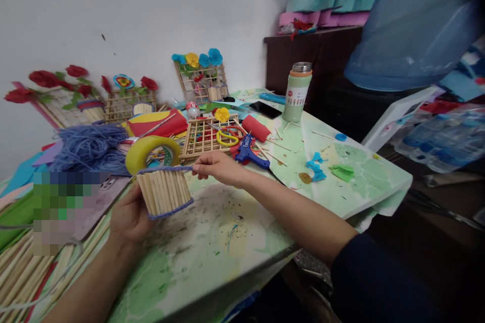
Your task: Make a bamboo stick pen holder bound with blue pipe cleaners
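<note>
My left hand [132, 214] is closed around the left side of a small basket made of upright wooden sticks [166, 192], held tilted above the table. Blue yarn trims its bottom edge. Another length of blue braided yarn [176, 168] runs along the top rim and stretches right, its end pinched in the fingers of my right hand [214, 167]. Just behind the basket stands a roll of yellow tape [138, 154]. A blue glue gun [250, 152] lies to the right of my right hand.
A heap of blue yarn [89, 149], a stick lattice [204, 136], yellow-handled scissors [227, 137] and a phone [265, 109] lie behind my hands. A green bottle [297, 93] stands at the back right. Loose sticks [28, 272] cover the left front; paper scraps [316, 167] lie right.
</note>
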Demonstrator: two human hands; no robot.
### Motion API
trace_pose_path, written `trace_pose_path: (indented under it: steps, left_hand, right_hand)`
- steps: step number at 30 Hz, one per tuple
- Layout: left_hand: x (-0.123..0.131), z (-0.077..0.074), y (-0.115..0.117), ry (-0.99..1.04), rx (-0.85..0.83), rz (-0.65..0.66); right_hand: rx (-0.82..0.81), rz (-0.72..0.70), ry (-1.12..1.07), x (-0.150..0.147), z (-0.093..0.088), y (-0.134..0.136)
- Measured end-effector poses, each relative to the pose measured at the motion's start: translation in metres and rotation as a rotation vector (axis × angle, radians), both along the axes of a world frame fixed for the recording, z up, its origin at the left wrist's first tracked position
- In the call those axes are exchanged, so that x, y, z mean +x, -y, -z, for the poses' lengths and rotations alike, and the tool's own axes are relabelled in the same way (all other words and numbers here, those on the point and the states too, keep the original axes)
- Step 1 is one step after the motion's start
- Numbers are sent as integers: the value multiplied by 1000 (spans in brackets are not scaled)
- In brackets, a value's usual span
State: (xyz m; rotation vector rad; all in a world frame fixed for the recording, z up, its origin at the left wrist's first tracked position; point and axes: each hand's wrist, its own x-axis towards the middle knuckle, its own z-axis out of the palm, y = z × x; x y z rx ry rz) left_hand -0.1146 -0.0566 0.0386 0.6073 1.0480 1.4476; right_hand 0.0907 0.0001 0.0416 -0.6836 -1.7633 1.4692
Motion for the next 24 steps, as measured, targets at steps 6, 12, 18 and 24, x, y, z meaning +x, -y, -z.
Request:
trace_pose_path:
  steps: [6,12,18,24]
  left_hand:
    - [11,-3,6,-49,14,27]
    - [24,3,17,-197,18,201]
    - [28,3,20,-209,16,243]
    - [26,3,17,-97,28,156]
  right_hand:
    - [317,308,159,12,-3,-7]
    - [784,686,315,24,-33,-22]
    - [1077,462,652,-24,-63,-45]
    - [1013,553,741,12,-37,-37]
